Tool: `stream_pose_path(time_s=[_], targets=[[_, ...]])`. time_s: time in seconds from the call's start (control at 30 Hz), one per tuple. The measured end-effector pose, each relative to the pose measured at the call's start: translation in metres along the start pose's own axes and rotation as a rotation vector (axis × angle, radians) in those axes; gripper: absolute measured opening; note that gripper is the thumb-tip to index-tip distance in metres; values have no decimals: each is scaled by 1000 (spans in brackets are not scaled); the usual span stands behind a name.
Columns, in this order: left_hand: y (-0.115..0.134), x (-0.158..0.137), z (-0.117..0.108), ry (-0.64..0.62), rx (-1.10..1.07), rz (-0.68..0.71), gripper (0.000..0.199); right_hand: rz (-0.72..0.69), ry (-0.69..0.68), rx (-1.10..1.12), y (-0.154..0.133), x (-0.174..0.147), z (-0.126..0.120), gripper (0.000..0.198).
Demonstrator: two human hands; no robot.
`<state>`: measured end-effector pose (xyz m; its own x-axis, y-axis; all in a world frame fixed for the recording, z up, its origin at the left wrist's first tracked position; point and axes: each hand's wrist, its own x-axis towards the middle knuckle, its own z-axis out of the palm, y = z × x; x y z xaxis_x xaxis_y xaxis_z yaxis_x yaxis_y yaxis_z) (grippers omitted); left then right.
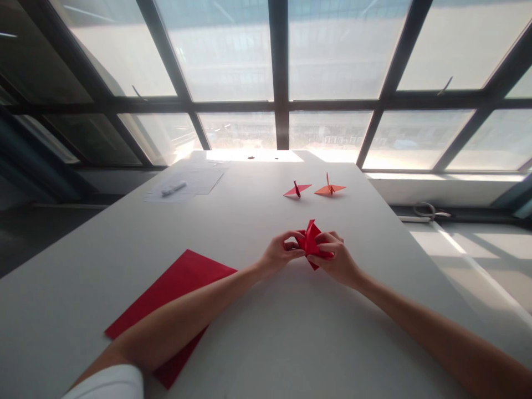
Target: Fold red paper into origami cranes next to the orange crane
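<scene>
Both hands hold a partly folded piece of red origami paper (pixel 310 239) just above the white table. My left hand (pixel 281 250) pinches its left side between thumb and fingers. On the other side, my right hand (pixel 336 256) grips it, thumb below and fingers across the front. One folded point sticks up between the hands and another points down. Beyond them stand a red paper crane (pixel 297 189) and an orange paper crane (pixel 330 188), both with wings spread. Under my left forearm lies a large sheet of red paper (pixel 174 282), partly covered by the arm.
The white table (pixel 266 343) stretches toward tall windows with dark frames (pixel 281 77). White paper sheets (pixel 208 180) lie at the far left, with a white rolled or tube-like item (pixel 173 188) on them. A coiled cable (pixel 424 209) rests by the wall on the right.
</scene>
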<state>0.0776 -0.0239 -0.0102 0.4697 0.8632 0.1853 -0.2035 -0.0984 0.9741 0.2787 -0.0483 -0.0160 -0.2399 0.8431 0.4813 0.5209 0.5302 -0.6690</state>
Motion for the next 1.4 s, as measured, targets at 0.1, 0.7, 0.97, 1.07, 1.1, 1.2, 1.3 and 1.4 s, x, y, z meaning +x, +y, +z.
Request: stream_pose_path(time_s=[0.1,0.7,0.97,1.07,1.1,1.2,1.3,1.4], targets=[[-3,0,-2,8,5,-5,37,31,28,57,-2,-1,1,12],[-8,1,-1,34,105,35,28,-37,126,-95,-4,3,4,16],[-8,1,-5,59,63,31,22,-67,187,-167,-6,2,-4,9],[-5,1,-4,56,62,46,23,-75,181,-179,-7,2,-5,9],[-5,1,-3,49,65,58,23,-77,176,-184,-7,2,-4,8],[-7,1,0,23,96,110,24,-95,153,-198,-8,1,-2,5],[-9,0,3,33,113,135,38,-104,136,-188,-8,0,1,8],[-9,1,4,102,69,114,69,-67,171,-150,-7,1,5,12]])
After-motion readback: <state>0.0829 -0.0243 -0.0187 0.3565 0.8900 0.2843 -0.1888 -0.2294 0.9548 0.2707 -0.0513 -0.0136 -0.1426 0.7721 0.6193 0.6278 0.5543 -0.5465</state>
